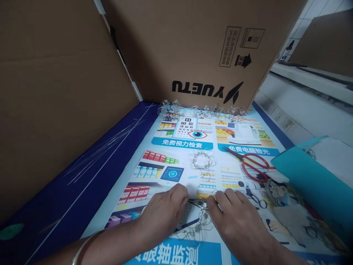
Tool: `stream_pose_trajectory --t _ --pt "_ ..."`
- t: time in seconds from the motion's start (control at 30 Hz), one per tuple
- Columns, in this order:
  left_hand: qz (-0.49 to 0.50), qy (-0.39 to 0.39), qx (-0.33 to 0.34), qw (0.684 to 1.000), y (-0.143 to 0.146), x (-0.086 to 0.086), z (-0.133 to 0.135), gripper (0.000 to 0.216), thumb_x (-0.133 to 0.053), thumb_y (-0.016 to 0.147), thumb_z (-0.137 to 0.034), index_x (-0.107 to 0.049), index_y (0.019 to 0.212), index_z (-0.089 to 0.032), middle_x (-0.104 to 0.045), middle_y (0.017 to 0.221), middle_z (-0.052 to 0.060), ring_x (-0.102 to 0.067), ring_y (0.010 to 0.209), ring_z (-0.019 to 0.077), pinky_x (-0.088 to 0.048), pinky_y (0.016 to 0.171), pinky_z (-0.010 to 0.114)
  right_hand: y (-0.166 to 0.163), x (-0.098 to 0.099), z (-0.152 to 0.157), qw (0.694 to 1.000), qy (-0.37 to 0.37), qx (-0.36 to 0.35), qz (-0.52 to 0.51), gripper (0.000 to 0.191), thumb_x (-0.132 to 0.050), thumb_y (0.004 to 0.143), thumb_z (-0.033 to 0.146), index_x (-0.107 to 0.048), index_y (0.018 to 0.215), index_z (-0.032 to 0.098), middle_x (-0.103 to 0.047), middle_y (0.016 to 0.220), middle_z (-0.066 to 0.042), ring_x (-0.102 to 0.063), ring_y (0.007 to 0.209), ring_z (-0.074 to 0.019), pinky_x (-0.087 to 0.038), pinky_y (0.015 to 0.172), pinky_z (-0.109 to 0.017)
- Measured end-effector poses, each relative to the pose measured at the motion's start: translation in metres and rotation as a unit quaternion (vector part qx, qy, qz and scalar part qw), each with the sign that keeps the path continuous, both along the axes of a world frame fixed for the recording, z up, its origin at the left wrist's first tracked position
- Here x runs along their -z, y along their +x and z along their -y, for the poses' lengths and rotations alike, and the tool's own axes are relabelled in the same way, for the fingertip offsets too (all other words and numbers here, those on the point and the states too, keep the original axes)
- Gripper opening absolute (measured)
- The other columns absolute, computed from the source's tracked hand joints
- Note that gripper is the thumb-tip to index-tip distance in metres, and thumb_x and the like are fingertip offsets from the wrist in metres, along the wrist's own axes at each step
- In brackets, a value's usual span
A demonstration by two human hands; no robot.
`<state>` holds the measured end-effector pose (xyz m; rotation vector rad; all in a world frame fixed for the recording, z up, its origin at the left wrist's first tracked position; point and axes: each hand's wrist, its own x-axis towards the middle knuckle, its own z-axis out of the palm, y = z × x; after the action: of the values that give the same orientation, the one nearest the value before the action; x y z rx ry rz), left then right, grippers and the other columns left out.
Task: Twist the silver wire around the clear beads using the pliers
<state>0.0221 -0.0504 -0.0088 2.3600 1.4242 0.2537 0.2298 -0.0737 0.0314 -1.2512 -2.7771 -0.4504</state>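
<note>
My left hand [167,208] is closed in a pinch, with a metal bracelet on its wrist. Thin dark lines run from its fingertips to a clear bead; whether they are wire or a tool's tip I cannot make out. Close on the other side, my right hand [234,213] pinches the edge of a beaded wire string [203,219]. Its clear beads and wire loops hang toward me between the hands. Beyond them lies a finished-looking ring of beaded wire [202,160], flat on the printed sheet. The fingertips of both hands partly hide what they hold.
Red-handled scissors [255,165] lie to the right, near a turquoise box [311,176] and a clear plastic bag [306,217]. More beaded wire pieces [204,111] line the foot of a cardboard wall [193,48]. Loose straight strands [107,145] lie at left on the blue border.
</note>
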Motion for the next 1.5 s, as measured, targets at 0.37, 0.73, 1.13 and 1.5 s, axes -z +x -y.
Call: stream_pose_trajectory --t 0.37,0.73,1.13,1.5 --pt "-0.047 0.029 -0.019 0.998 0.001 0.001 0.002 0.018 -0.027 0.091 -0.020 -0.043 0.085 -0.019 -0.056 0.074 0.003 -0.056 0.061 0.0189 -0.038 0.053 0.028 0.000 0.007 0.000 0.999 -0.046 0.020 0.001 0.029 -0.056 0.075 0.012 -0.053 0.105 0.016 -0.056 0.085 -0.006 -0.049 0.076 -0.0202 -0.035 0.060 -0.033" --pt "0.039 0.044 -0.020 0.998 0.000 -0.003 0.000 0.018 -0.029 0.090 -0.018 -0.046 0.086 -0.018 -0.057 0.074 0.004 -0.059 0.069 0.0184 -0.046 0.061 0.029 0.001 0.011 -0.006 0.979 -0.156 0.084 -0.098 0.010 -0.050 0.085 0.025 -0.057 0.091 0.021 -0.057 0.081 -0.002 -0.051 0.077 -0.0189 -0.036 0.061 -0.030" --pt "0.054 0.080 -0.015 0.995 -0.001 -0.003 0.002 0.019 -0.031 0.088 -0.015 -0.049 0.086 -0.017 -0.059 0.077 0.006 -0.060 0.071 0.0183 -0.049 0.064 0.031 0.004 0.005 -0.012 0.951 -0.246 0.125 -0.142 0.014 -0.051 0.083 0.029 -0.059 0.094 0.025 -0.059 0.086 -0.001 -0.055 0.080 -0.0181 -0.040 0.064 -0.029" --pt "0.062 0.081 -0.007 0.995 0.000 -0.007 0.001 0.018 -0.030 0.088 -0.016 -0.048 0.083 -0.017 -0.058 0.074 0.005 -0.059 0.067 0.0173 -0.048 0.061 0.029 0.004 0.008 -0.012 0.951 -0.228 0.123 -0.168 0.013 -0.048 0.085 0.029 -0.058 0.091 0.024 -0.056 0.085 -0.002 -0.051 0.082 -0.0191 -0.039 0.067 -0.031"
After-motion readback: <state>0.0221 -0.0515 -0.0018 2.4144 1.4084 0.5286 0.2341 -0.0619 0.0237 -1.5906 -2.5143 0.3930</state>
